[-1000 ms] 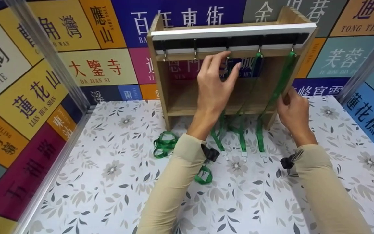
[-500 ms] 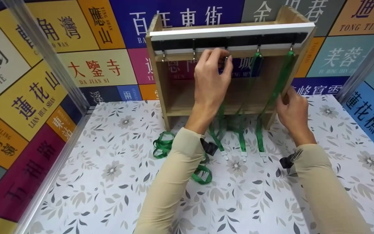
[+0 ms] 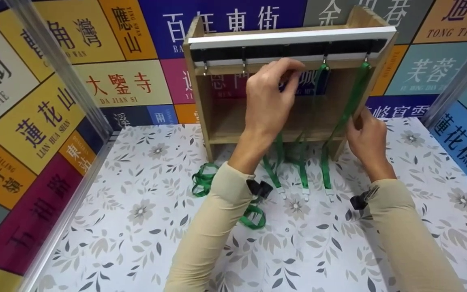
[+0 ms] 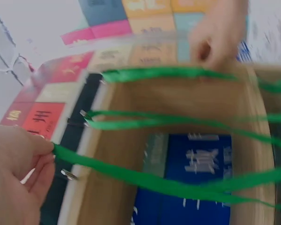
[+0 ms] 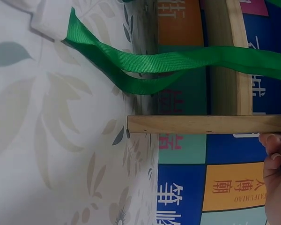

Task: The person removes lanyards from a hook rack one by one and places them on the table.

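Note:
My left hand [image 3: 268, 95] is raised at the middle of the hook strip on a wooden rack [image 3: 202, 109]. In the left wrist view its thumb and fingers pinch the top of a green lanyard [image 4: 131, 176], close to a metal hook [image 4: 69, 174]. Two more lanyards hang from the hooks to the right, one of them a green strap [image 3: 355, 95] beside the side panel. Their white clip ends lie on the table. Low on the rack's right side, my right hand [image 3: 367, 140] grips the panel's edge; part of its fingers is hidden behind the wood.
Two hooks at the left, including the end hook [image 3: 205, 69], carry nothing. Coiled green lanyards [image 3: 203, 178] lie left of the rack, and another coil [image 3: 255, 217] lies near my left sleeve. Sign-patterned walls [image 3: 124, 87] enclose the floral-covered table [image 3: 136, 243].
My left fingers have closed together and shifted slightly at the middle hook with the lanyard. My right hand stays on the rack's side.

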Motion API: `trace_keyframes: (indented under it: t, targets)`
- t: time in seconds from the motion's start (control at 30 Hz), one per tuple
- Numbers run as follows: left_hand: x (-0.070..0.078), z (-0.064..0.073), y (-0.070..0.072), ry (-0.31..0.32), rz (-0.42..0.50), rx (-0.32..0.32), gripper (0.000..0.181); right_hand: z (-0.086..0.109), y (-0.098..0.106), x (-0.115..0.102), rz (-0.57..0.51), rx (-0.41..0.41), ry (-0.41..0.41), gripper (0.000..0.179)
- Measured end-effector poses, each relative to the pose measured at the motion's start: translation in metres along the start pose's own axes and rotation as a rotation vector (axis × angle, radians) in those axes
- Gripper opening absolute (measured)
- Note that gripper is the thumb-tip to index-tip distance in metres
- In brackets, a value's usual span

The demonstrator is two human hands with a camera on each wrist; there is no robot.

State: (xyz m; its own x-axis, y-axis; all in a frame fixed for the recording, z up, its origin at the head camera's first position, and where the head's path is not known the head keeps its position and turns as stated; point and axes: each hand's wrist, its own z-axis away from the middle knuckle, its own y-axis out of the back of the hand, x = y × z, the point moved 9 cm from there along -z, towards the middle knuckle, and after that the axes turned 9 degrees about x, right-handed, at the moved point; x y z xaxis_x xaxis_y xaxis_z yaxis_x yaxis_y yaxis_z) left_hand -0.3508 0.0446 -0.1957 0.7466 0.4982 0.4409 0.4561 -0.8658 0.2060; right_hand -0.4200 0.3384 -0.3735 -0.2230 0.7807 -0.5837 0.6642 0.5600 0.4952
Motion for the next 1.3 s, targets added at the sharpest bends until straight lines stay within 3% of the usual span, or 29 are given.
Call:
trace_keyframes:
  t: [0.13, 0.23, 0.3, 0.43, 0.6, 0.77, 0.93, 1.07, 1.17, 1.3]
  targets:
    - [0.006, -0.001, 0.005, 0.034, 0.276, -0.015, 0.011, -0.001, 0.000, -0.001, -0.010, 0.015, 0.007, 0.037]
    - [0.009, 0.000, 0.005, 0.066, 0.455, -0.080, 0.015, 0.000, 0.000, -0.001, -0.002, 0.006, -0.003, 0.039]
    - [0.009, 0.003, 0.002, 0.107, 0.579, -0.171, 0.019, 0.000, 0.000, 0.001, 0.004, -0.007, -0.015, 0.041]
    - [0.003, 0.019, -0.005, 0.219, 0.799, -0.425, 0.024, 0.000, 0.000, 0.001, 0.004, -0.016, -0.019, 0.044]
    - [-0.010, 0.052, -0.012, 0.308, 0.885, -0.692, 0.022, 0.000, 0.001, 0.002, -0.003, -0.007, -0.014, 0.045]
    - [-0.031, 0.081, -0.018, 0.312, 0.792, -0.838, 0.021, 0.001, -0.001, 0.002, 0.003, -0.018, -0.027, 0.046]
    - [-0.060, 0.096, -0.014, 0.337, 0.593, -0.878, 0.018, 0.002, -0.003, 0.002, -0.001, -0.023, -0.032, 0.046]
    - [-0.088, 0.099, -0.004, 0.344, 0.337, -0.844, 0.018, 0.002, -0.003, 0.001, 0.001, -0.012, -0.027, 0.044]
    - [-0.107, 0.098, 0.004, 0.350, 0.164, -0.782, 0.017, 0.002, -0.002, 0.001, 0.005, -0.003, -0.023, 0.043]
    - [-0.128, 0.095, 0.010, 0.372, 0.021, -0.687, 0.018, 0.002, -0.001, 0.001, -0.003, 0.008, -0.015, 0.043]
